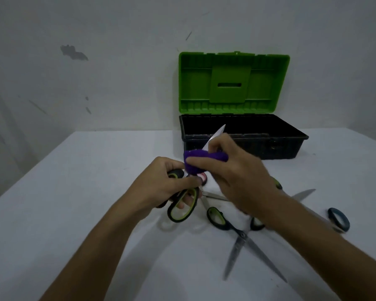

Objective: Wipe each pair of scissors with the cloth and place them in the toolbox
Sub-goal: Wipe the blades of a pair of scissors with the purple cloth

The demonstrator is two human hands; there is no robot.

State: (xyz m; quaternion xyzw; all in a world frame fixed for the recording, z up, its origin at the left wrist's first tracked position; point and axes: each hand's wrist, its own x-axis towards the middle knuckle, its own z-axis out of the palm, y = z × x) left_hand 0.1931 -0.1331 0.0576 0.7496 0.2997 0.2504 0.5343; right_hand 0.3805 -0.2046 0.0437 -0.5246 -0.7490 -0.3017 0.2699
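Purple cloth (pixel 201 158) is bunched around the blade of the scissors (pixel 183 205) being held up over the middle of the table, with the silver tip poking out the far side toward the toolbox. Right hand (pixel 232 172) has its fingers curled around that cloth, pinching it onto the blade. Left hand (pixel 163 181) grips the black-and-lime handles, fingers through the loop.

Counting the rest: on the table to the right and near side I can make out an open pair (pixel 243 237) with black-and-lime handles, its blades splayed toward the near edge, plus a dark teal handle loop (pixel 339 219) further right that belongs to another pair, mostly hidden under the right forearm. One more blade tip (pixel 305 194) sticks out right of the wrist, and a thin blade (pixel 215 196) shows just below the hands; can't tell which pair those belong to, so the exact total is unclear.

One toolbox (pixel 243 135) sits at the far side of the white table (pixel 74 192), black base, green lid (pixel 233 82) standing open against the wall. The inside looks dark and I can't make out anything in it from this angle.
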